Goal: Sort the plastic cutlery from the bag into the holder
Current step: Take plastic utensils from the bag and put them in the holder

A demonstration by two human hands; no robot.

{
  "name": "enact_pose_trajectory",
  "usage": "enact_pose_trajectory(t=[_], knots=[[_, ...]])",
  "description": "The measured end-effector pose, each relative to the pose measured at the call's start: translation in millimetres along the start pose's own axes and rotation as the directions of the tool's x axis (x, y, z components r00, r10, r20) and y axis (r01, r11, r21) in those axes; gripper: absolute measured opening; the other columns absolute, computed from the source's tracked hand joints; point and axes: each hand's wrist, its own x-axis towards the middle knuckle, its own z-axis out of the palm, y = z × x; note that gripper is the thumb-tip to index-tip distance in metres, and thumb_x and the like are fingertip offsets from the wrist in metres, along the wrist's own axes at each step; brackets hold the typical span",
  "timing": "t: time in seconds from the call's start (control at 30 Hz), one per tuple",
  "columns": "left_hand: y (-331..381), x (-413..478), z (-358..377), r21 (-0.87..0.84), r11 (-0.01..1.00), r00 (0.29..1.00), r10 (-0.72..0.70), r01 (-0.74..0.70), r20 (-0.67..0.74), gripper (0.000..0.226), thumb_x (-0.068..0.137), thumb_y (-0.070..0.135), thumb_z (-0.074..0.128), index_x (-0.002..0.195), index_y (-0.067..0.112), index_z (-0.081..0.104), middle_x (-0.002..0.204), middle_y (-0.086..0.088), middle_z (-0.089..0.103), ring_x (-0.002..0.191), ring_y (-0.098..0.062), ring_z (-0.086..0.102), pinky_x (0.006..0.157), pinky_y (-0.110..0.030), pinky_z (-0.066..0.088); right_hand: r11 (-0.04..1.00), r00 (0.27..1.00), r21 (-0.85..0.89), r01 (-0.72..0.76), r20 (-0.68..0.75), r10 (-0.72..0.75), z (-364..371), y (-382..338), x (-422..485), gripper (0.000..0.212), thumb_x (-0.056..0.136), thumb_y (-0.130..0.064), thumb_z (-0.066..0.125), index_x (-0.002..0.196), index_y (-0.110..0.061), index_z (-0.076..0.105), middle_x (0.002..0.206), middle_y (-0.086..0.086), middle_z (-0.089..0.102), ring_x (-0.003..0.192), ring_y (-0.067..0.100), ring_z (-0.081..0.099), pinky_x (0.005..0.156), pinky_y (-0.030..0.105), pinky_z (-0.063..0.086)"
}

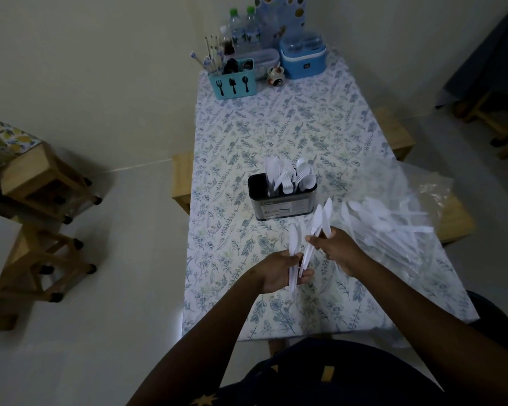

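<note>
We grip white plastic knives [320, 221] in our right hand [339, 250], fingers clamped, and a bundle [294, 259] in our closed left hand [279, 272], sorting; beyond our fingertips stands the black holder [282, 200], with the clear bag [399, 227] rightward.

Two holders [282, 197], two hands [279, 272].

Both hands grip white knives [317, 224] — holder [282, 200] beyond

home dining corner: floral-clothed table [305, 127], wooden stools [46, 177].
</note>
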Motion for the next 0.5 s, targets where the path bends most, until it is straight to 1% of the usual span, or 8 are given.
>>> enact_pose_trajectory(t=[0.07, 0.1, 0.2, 0.27, 0.37, 0.43, 0.47, 0.5], knots=[[0.0, -1.5, 3.1, -0.01, 1.0, 0.999, 0.004, -0.004, 0.034, 0.013, 0.101, 0.007, 0.044, 0.102, 0.002, 0.056, 0.086, -0.01, 0.061, 0.074, -0.019, 0.061, 0.079, -0.032, 0.055, 1.0, 1.0, -0.017, 0.022, 0.014, -0.022, 0.6, -1.5, -0.1, 0.017, 0.084, -0.025, 0.073, 0.078, -0.014, 0.062, 0.065, -0.001, 0.057, 0.053, 0.008, 0.048, 0.051, 0.02, 0.036], [-0.3, -1.2, 3.7, 0.005, 1.0, 0.999, 0.007, -0.007, 0.044, 0.012, 0.101, 0.007, 0.044, 0.101, 0.003, 0.055, 0.086, -0.008, 0.06, 0.071, -0.016, 0.057, 0.072, -0.027, 0.053, 0.999, 0.999, -0.019, 0.027, 0.025, -0.027, 1.1, -1.9, -0.3, 0.015, 0.084, -0.023, 0.073, 0.079, -0.015, 0.062, 0.064, -0.004, 0.058, 0.051, 0.006, 0.048, 0.05, 0.018, 0.035], [-2.1, 0.4, 5.5, 0.07, 0.997, 0.998, 0.019, -0.022, 0.056, 0.016, 0.101, 0.008, 0.043, 0.09, 0.012, 0.054, 0.077, 0.001, 0.055, 0.064, -0.009, 0.049, 0.064, -0.019, 0.045, 0.999, 0.998, -0.035, 0.042, 0.044, -0.04, 2.5, -5.8, -2.1, 0.018, 0.086, -0.028, 0.07, 0.074, -0.022, 0.059, 0.056, -0.014, 0.054, 0.047, -0.001, 0.047, 0.051, 0.017, 0.034], [-2.3, 1.8, 4.2, 0.091, 0.996, 1.0, 0.021, -0.022, 0.021, 0.022, 0.101, 0.004, 0.041, 0.085, 0.014, 0.051, 0.074, 0.001, 0.05, 0.061, -0.008, 0.047, 0.06, -0.018, 0.043, 0.999, 1.0, -0.023, 0.027, 0.01, -0.027, 3.2, -8.5, -1.5, 0.02, 0.089, -0.039, 0.064, 0.08, -0.021, 0.06, 0.059, -0.012, 0.052, 0.052, 0.004, 0.045, 0.052, 0.02, 0.034], [-2.3, 1.2, 0.2, 0.106, 0.993, 0.998, 0.047, -0.042, -0.045, 0.024, 0.102, 0.004, 0.038, 0.083, 0.014, 0.049, 0.08, -0.004, 0.051, 0.064, -0.011, 0.052, 0.061, -0.02, 0.047, 0.998, 0.995, 0.057, -0.001, -0.099, 0.006, -4.2, -12.8, 3.3, 0.03, 0.092, -0.042, 0.054, 0.08, -0.015, 0.058, 0.062, 0.001, 0.05, 0.056, 0.016, 0.046, 0.059, 0.034, 0.042], [-2.3, -1.6, -1.4, 0.103, 0.992, 0.995, 0.081, -0.075, -0.06, 0.02, 0.103, 0.006, 0.038, 0.089, 0.011, 0.051, 0.087, -0.007, 0.059, 0.075, -0.015, 0.06, 0.066, -0.023, 0.052, 0.997, 0.994, 0.076, -0.002, -0.112, 0.011, -9.8, -16.7, 5.5, 0.03, 0.089, -0.04, 0.055, 0.076, -0.014, 0.059, 0.064, 0.004, 0.054, 0.064, 0.022, 0.054, 0.075, 0.047, 0.051], [-2.7, -3.0, -2.1, 0.095, 0.992, 0.994, 0.091, -0.085, -0.061, 0.018, 0.103, 0.006, 0.039, 0.092, 0.01, 0.052, 0.091, -0.008, 0.062, 0.081, -0.017, 0.063, 0.07, -0.025, 0.053, 0.999, 0.994, 0.045, 0.001, -0.109, 0.004, -12.1, -19.2, 5.2, 0.031, 0.089, -0.042, 0.054, 0.074, -0.014, 0.059, 0.068, 0.005, 0.055, 0.07, 0.022, 0.055, 0.081, 0.048, 0.051], [-3.5, -3.3, -3.4, 0.089, 0.992, 0.993, 0.097, -0.091, -0.06, 0.017, 0.103, 0.007, 0.039, 0.093, 0.01, 0.052, 0.094, -0.009, 0.064, 0.086, -0.018, 0.064, 0.073, -0.027, 0.054, 1.0, 0.995, -0.021, 0.018, -0.101, -0.02, -14.1, -21.8, 3.7, 0.035, 0.09, -0.045, 0.052, 0.073, -0.016, 0.059, 0.072, 0.006, 0.053, 0.072, 0.021, 0.053, 0.08, 0.044, 0.05]])
